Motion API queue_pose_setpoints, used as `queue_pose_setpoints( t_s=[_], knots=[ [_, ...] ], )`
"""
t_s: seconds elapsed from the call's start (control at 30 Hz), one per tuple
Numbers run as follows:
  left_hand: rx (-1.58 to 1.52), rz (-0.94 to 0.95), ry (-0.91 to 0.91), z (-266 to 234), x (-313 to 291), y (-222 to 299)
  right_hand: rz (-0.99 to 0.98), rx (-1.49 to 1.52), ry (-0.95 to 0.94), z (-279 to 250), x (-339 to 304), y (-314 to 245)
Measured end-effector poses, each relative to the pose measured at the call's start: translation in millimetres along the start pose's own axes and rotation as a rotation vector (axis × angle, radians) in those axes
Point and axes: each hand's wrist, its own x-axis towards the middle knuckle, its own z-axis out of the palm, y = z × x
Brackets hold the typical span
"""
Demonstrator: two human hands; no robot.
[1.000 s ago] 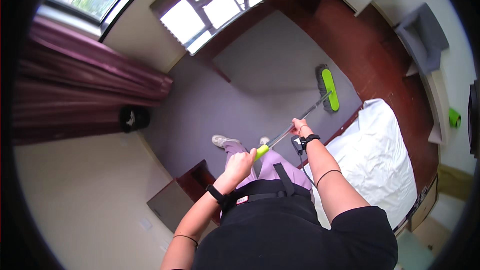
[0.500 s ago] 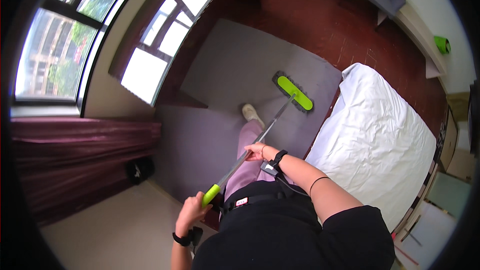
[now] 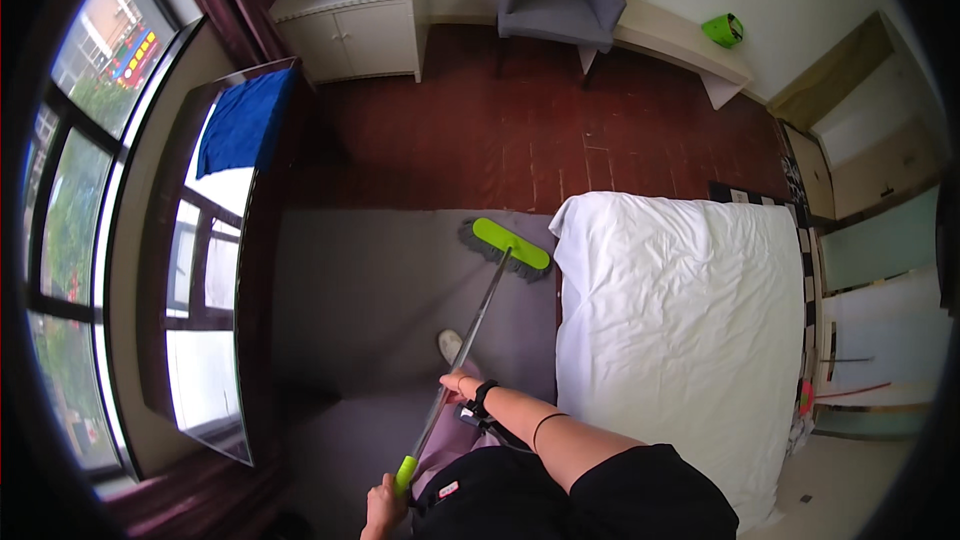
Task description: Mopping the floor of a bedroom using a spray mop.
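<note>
Mop head [image 3: 510, 244] beside bed [image 3: 680, 340], clearance apparently slim

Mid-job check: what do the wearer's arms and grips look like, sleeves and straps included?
The right grip is an ungloved hand with a broad black strap at the wrist. A thin black band circles that arm between strap and short black sleeve. The left grip is also ungloved; the lower picture edge cuts off its arm, hiding any sleeve.
</note>
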Motion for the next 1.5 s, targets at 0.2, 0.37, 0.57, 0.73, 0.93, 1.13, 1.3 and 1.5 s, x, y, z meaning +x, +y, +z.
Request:
queue_pose_setpoints(
  t_s=[0.2, 0.37, 0.57, 0.73, 0.93, 1.13, 1.3, 1.5],
  knots=[
    [0.103, 0.104, 0.072, -61.7, 94.0, 24.3, -0.129, 0.157, 0.018, -19.6, 5.2, -84.1],
    [0.122, 0.138, 0.093, -125.7, 142.1, 22.6, -0.158, 0.208, -0.022, -3.6, 27.2, -129.8],
    [0.058, 0.141, 0.069, -158.7, 138.1, 49.2, -0.143, 0.258, -0.201, -16.0, 10.6, -139.2],
    [-0.082, -0.035, 0.035, -138.4, 89.0, 48.2, 0.063, -0.011, -0.167, -7.4, 0.4, -125.2],
    [-0.166, -0.225, 0.101, -119.7, 32.4, 53.0, 0.197, -0.243, -0.250, 32.9, -14.2, -107.7],
    [-0.276, -0.289, 0.063, -129.2, 76.4, 98.8, 0.089, -0.254, -0.052, 11.6, 29.0, -124.5],
    [-0.229, -0.158, 0.062, -108.3, 174.4, 122.7, -0.120, -0.220, 0.132, -44.7, 30.5, -216.0],
    [-0.208, 0.050, 0.134, -130.2, 358.0, 198.5, -0.342, 0.039, 0.149, -156.5, 41.7, -362.6]
  ],
)
